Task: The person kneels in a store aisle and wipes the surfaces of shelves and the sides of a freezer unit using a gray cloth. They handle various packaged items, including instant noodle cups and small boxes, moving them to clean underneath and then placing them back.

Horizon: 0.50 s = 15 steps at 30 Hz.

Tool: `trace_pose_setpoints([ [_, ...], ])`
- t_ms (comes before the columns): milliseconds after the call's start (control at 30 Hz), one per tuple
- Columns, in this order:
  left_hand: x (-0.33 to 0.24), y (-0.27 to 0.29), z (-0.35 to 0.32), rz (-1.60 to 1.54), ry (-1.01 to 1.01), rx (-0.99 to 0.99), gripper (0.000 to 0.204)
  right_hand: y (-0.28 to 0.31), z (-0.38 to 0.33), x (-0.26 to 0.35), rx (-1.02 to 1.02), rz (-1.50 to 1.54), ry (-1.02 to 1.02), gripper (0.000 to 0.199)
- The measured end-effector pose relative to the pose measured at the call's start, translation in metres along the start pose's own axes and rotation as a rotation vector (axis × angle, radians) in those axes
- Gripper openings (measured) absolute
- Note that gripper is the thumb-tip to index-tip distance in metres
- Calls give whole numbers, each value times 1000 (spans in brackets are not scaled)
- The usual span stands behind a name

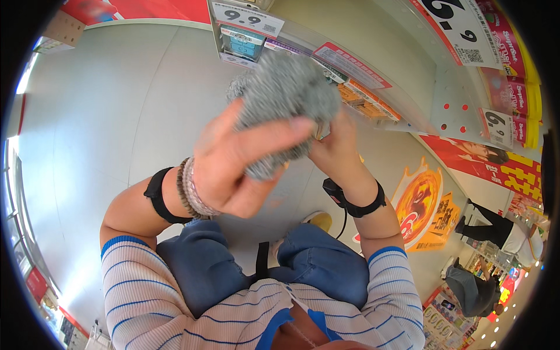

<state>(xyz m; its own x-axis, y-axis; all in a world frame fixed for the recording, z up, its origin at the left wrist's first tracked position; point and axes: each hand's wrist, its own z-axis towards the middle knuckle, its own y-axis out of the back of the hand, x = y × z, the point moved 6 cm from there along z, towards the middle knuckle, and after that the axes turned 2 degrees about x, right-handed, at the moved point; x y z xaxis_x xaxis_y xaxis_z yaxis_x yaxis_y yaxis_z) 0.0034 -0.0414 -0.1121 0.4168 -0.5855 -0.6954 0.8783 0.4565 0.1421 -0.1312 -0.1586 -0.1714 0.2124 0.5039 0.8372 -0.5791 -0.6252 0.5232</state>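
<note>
A fluffy grey cloth (pixel 289 87), smeared by motion, is bunched up in front of the shelf edge. My left hand (pixel 233 157) is closed on it, with the fingers lying across its near side. On the other side, my right hand (pixel 336 143) is raised against the cloth, its fingers mostly covered by it. A small pale edge of some object (pixel 319 129) shows beside the right thumb; its kind is hidden. Bead bracelets and a black band circle my left wrist, and a black strap with a small device (pixel 335 192) is on my right.
Shelving with price tags (pixel 248 18) and small boxed goods (pixel 364 99) stands close ahead and right. Pink and yellow packets (pixel 519 105) hang at the far right. Grey floor (pixel 99 111) lies to the left. Two people (pixel 507 233) are further off at the right.
</note>
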Motion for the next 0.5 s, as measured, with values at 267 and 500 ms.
trace_pose_setpoints([
  [267, 93, -17, -25, -936, 1195, -335, 32, -11, -2, -10, 111, 907, -270, 69],
  [500, 93, -37, -47, -1203, 1293, -10, 56, -19, 0, -16, -49, 901, -266, 67],
])
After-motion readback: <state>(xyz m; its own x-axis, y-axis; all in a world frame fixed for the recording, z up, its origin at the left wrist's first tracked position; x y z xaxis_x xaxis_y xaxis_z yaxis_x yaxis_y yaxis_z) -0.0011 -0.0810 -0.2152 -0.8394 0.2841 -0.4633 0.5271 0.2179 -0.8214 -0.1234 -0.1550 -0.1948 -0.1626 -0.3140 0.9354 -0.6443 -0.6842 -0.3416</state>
